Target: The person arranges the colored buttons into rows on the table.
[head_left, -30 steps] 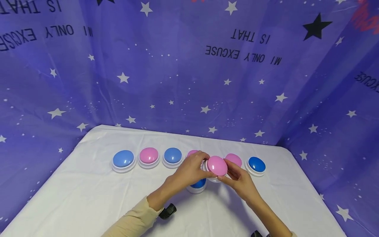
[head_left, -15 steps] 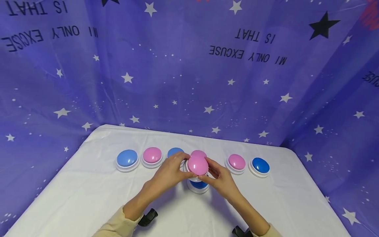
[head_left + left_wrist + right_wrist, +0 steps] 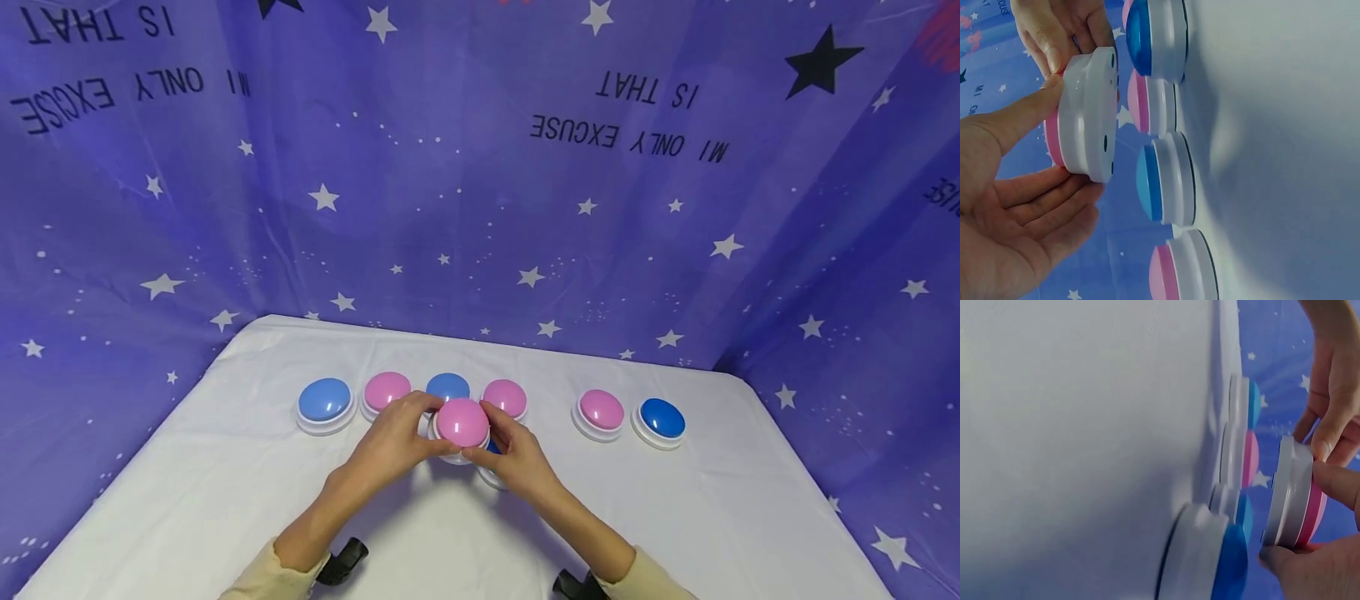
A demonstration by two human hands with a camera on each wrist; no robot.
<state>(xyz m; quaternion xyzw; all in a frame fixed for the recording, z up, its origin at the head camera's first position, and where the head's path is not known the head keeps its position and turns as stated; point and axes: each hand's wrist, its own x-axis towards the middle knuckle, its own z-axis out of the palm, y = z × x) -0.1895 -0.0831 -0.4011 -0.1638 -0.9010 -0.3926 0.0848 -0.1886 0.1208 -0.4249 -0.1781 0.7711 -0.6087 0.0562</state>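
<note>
Both hands hold a pink push button point(image 3: 462, 423) with a white round base, raised off the table. My left hand point(image 3: 397, 435) grips its left side with thumb and fingers. On the opposite side my right hand point(image 3: 521, 457) pinches the rim, the two thumbs close together at the near edge. The left wrist view shows the white base point(image 3: 1088, 115) from the side, apart from the buttons beyond. Partly hidden by my right hand is a dark blue button point(image 3: 492, 477) on the table. Just behind the held one stand a light blue button point(image 3: 447, 386) and another pink button point(image 3: 505, 398).
Farther left are a light blue button point(image 3: 325, 400) and a pink button point(image 3: 387, 389). To the right stand a pink button point(image 3: 602, 410) and a dark blue button point(image 3: 662, 418). A white cloth covers the table point(image 3: 712, 517); a purple star-patterned curtain point(image 3: 480, 208) hangs behind.
Both hands have carried the pink button leftward, past the front dark blue button to its left side. The pink and light blue buttons in the back row have come into fuller view.
</note>
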